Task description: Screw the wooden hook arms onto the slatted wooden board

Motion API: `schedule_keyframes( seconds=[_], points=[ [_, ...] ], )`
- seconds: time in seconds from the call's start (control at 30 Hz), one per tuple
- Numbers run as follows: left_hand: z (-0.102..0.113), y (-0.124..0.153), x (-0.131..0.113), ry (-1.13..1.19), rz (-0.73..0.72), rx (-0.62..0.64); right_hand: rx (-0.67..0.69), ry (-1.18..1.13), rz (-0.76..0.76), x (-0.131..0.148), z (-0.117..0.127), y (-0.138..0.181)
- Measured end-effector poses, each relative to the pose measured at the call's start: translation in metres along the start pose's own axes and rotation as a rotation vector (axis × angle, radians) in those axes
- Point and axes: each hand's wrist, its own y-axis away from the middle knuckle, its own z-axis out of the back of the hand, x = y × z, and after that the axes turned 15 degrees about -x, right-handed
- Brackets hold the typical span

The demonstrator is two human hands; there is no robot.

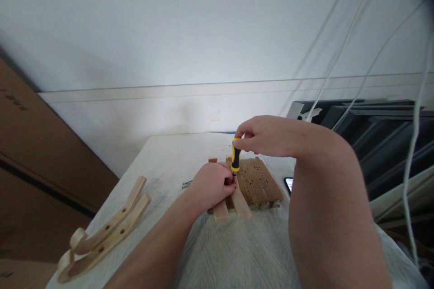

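Observation:
My right hand point(252, 134) grips the top of a yellow-and-black screwdriver point(235, 157), held nearly upright with its tip down. My left hand point(213, 184) has its fingers closed together at the screwdriver's tip; what they pinch is hidden. Under the tip is a pale wooden strip point(241, 203), and beside it a second wooden strip point(220, 212) lies partly covered by my left hand. Both strips rest on a brown wooden board point(259, 183) pitted with small holes. Several screws point(186, 184) lie just left of my left hand.
Two curved wooden pieces with drilled holes point(108, 230) lie at the left of the cloth-covered table point(169, 153). A phone point(288, 184) sits right of the board, partly behind my right arm. Cardboard point(40, 167) stands at left, dark panels point(383, 144) at right; white cables point(415, 144) hang there.

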Motion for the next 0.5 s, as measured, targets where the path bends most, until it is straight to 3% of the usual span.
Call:
schedule_keyframes(
  seconds=[0.23,0.37,0.5],
  points=[
    [-0.002,-0.002,-0.003,-0.006,-0.007,0.001,-0.061,0.04,0.029,-0.001,-0.009,-0.008],
    [-0.003,-0.001,-0.002,-0.007,-0.01,-0.014,-0.036,-0.025,0.086,0.001,-0.005,-0.005],
    [-0.003,0.001,-0.001,-0.002,-0.006,-0.011,0.009,-0.052,0.043,-0.001,0.002,0.001]
  ],
)
